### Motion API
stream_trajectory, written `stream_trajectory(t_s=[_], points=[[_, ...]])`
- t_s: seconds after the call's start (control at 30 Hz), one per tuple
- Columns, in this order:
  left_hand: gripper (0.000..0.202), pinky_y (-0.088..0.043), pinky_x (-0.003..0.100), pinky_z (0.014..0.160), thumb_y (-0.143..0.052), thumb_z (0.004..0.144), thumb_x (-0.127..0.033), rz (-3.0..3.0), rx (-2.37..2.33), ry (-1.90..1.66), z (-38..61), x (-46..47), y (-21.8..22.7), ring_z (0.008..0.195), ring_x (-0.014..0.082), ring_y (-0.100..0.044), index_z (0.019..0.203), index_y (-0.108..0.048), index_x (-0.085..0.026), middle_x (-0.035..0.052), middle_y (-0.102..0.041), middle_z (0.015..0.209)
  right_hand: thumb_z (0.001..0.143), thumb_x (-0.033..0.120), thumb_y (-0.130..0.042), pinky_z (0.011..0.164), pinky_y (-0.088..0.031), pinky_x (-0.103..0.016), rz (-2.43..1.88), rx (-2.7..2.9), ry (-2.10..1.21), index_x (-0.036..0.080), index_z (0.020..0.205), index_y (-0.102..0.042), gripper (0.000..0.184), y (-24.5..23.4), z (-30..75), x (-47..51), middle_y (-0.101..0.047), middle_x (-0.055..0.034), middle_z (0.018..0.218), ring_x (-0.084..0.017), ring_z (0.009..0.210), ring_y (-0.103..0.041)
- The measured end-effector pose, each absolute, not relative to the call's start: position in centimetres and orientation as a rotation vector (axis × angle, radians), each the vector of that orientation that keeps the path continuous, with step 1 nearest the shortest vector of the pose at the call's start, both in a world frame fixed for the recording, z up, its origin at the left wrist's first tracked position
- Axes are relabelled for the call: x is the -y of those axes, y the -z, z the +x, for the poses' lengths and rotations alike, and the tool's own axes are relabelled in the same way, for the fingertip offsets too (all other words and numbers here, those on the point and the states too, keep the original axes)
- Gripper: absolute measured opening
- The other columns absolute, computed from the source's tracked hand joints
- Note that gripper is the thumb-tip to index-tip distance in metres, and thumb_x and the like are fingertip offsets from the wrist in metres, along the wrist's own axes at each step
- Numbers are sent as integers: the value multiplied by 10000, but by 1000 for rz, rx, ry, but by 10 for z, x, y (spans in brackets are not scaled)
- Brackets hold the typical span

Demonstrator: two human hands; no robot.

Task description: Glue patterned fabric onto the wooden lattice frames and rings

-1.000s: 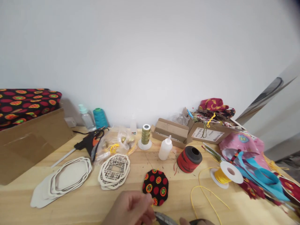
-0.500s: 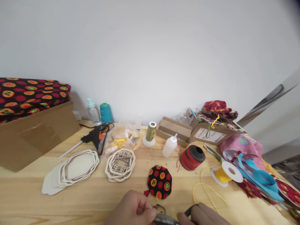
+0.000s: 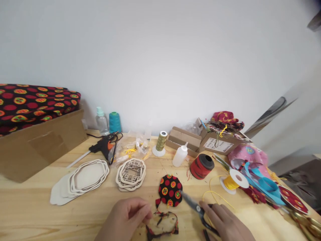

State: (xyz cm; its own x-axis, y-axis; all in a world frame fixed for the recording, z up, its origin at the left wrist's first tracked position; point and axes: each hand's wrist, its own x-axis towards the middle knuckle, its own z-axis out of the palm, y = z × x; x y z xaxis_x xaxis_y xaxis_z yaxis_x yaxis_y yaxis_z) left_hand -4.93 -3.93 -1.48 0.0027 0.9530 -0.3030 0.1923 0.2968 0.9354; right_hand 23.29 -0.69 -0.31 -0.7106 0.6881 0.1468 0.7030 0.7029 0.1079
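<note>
Pine worktable [image 3: 45,221] carries all items; its far edge meets a white wall [image 3: 160,57]. At the left edge, a cardboard box [image 3: 42,150] supports folded black fabric with a red and yellow print [image 3: 32,103]. At the right edge lie pink cloth [image 3: 247,157] and blue ribbon [image 3: 263,184]. Toward the far edge sit a hot glue gun [image 3: 106,146], a plastic squeeze bottle [image 3: 180,155], and a red spool [image 3: 202,166]. Stacked laser-cut wooden frames [image 3: 130,174] lie left of center.

A round black printed fabric piece [image 3: 170,190] lies flat near the near edge, just above a frayed fabric offcut [image 3: 163,225]. The right hand [image 3: 225,222] grips black-handled scissors [image 3: 198,210], with the blade tips at the fabric piece's right edge. The left hand [image 3: 124,217] rests just left of the offcut, fingertips [image 3: 144,211] bunched together; whether they pinch a thread cannot be determined.
</note>
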Motion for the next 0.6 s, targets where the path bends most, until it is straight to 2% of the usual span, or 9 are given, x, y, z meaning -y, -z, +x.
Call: stream_trajectory(t_s=[0.1, 0.17, 0.23, 0.27, 0.3, 0.37, 0.43, 0.5, 0.6], points=[[233, -444, 210, 579, -540, 712, -346, 1255, -1569, -838, -55, 47, 23, 614, 156, -580, 596, -625, -163, 5, -642, 592, 753, 154, -440, 659, -536, -235, -1400, 2628, 220, 94, 1118, -520, 380, 17, 237, 3, -668, -105, 862, -182, 755, -647], [227, -477, 223, 626, -530, 723, -355, 1400, -1639, -803, -60, 52, 26, 669, 176, -615, 637, -644, -178, 17, -679, 666, 764, 159, -414, 638, -542, -244, -1513, 2586, 188, 74, 1096, -543, 366, 23, 237, 1, -678, -109, 835, -185, 732, -654], [223, -492, 264, 765, -544, 717, -358, 1591, -1710, -739, -62, 57, 29, 840, 211, -632, 796, -681, -201, 42, -706, 897, 758, 156, -420, 623, -549, -270, -1614, 2552, 240, 66, 1074, -568, 360, 25, 233, 3, -685, -113, 810, -196, 699, -658], [273, -471, 293, 844, -555, 709, -347, 1691, -1736, -702, -60, 58, 29, 950, 226, -606, 914, -671, -210, 52, -670, 1045, 758, 168, -434, 634, -551, -291, -1634, 2530, 312, 64, 1066, -577, 356, 26, 230, 5, -685, -123, 826, -210, 713, -659], [357, -437, 319, 905, -562, 703, -330, 1798, -1744, -663, -57, 58, 29, 1049, 237, -557, 1031, -632, -211, 60, -599, 1174, 760, 193, -452, 647, -553, -311, -1611, 2508, 404, 62, 1053, -589, 348, 26, 226, 9, -682, -139, 853, -226, 737, -658], [490, -375, 354, 967, -549, 712, -278, 2016, -1697, -578, -47, 56, 30, 1169, 245, -450, 1190, -518, -179, 80, -457, 1308, 773, 265, -483, 696, -546, -330, -1479, 2483, 561, 65, 1026, -606, 345, 29, 218, 16, -662, -168, 943, -252, 824, -644], [532, -348, 378, 983, -523, 724, -212, 2193, -1613, -511, -36, 53, 33, 1205, 249, -398, 1246, -448, -149, 97, -403, 1333, 799, 294, -473, 719, -542, -300, -1355, 2485, 600, 83, 992, -622, 322, 35, 212, 24, -657, -161, 975, -240, 863, -636], [546, -352, 403, 977, -534, 703, -155, 2318, -1546, -470, -28, 51, 42, 1194, 260, -410, 1243, -452, -161, 95, -426, 1315, 830, 247, -423, 712, -543, -275, -1344, 2466, 583, 97, 958, -634, 288, 44, 209, 27, -670, -141, 946, -217, 840, -643], [554, -388, 359, 960, -576, 695, -141, 2485, -1425, -540, -25, 49, 69, 1153, 242, -465, 1232, -463, -219, 65, -476, 1285, 844, 189, -379, 698, -546, -287, -1424, 2391, 540, 109, 972, -629, 292, 58, 213, 25, -666, -134, 956, -210, 809, -644]])
